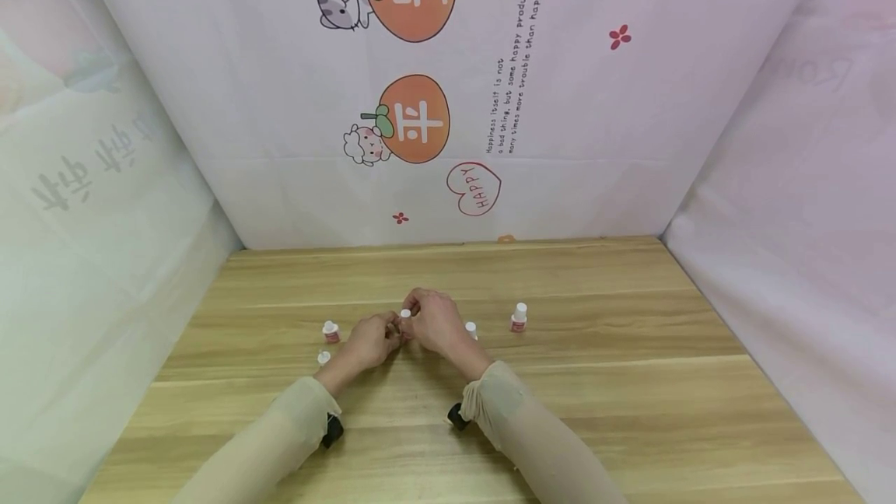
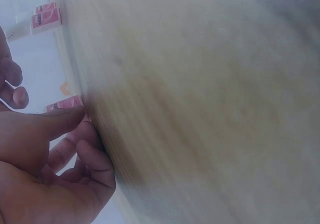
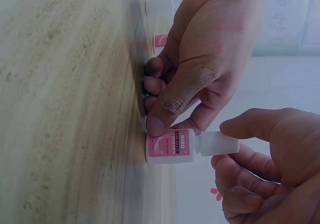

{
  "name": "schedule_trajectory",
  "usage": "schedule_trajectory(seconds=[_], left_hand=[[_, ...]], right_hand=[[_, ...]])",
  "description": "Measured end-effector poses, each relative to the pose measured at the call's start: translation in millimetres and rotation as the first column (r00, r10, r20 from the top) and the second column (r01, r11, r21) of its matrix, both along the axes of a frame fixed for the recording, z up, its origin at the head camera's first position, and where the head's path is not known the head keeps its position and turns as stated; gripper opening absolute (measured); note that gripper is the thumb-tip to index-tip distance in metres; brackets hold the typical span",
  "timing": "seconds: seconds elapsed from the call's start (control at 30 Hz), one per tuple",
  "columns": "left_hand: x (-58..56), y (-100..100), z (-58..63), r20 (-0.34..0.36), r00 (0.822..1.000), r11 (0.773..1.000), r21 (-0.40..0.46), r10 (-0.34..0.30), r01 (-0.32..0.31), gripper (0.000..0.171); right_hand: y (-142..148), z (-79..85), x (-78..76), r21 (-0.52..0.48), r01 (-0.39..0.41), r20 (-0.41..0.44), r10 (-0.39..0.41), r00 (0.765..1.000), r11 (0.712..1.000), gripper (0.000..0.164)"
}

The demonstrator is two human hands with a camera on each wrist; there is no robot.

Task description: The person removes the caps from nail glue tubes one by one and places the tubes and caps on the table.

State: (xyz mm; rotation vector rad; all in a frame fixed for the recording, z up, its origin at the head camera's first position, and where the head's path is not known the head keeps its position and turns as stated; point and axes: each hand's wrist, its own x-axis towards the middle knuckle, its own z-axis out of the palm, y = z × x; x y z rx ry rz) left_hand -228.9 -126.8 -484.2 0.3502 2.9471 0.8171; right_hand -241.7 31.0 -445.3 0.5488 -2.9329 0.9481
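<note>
1. The glue bottle (image 3: 172, 146), with a pink label and a white cap (image 3: 220, 143), stands upright between the person's two hands, its base at the wooden tabletop (image 1: 595, 403).
2. The left hand (image 1: 371, 340) grips the lower body of the glue bottle, its thumb against the label and its other fingers behind.
3. The right hand (image 1: 435, 323) pinches the white cap at the top of the glue bottle between thumb and fingers.
4. To the left of the glue bottle stands a second bottle (image 1: 331, 332); a third bottle (image 1: 323, 358), also on that side, is nearer the person and partly hidden by the left wrist.
5. Just right of the glue bottle, a fourth bottle (image 1: 471, 330) shows its top past the right wrist; a fifth bottle (image 1: 519, 318) stands upright farther right.
6. Beyond the glue bottle hangs a white printed cloth (image 1: 581, 115).
</note>
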Motion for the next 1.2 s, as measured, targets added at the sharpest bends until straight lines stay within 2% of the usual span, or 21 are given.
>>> schedule_trajectory(seconds=[0.73, 1.0, 1.2], left_hand=[[0.5, -0.1, 1.1, -0.003, 1.000, 1.000, 0.004, -0.001, 0.001, 0.012], [0.7, -0.2, -0.2, 0.016, 1.000, 1.000, 0.019, 0.007, -0.007, 0.011], [0.1, -0.8, -0.4, 0.002, 1.000, 1.000, 0.019, 0.004, -0.004, 0.013]], right_hand=[[-0.6, 0.1, 1.1, -0.015, -0.001, -0.021, 0.000, 1.000, 1.000, 0.018], [-0.9, 0.0, 0.8, -0.022, 0.019, 0.011, -0.019, 1.000, 1.000, 0.018], [-1.3, 1.5, 0.8, -0.025, 0.022, 0.011, -0.022, 1.000, 0.999, 0.017]])
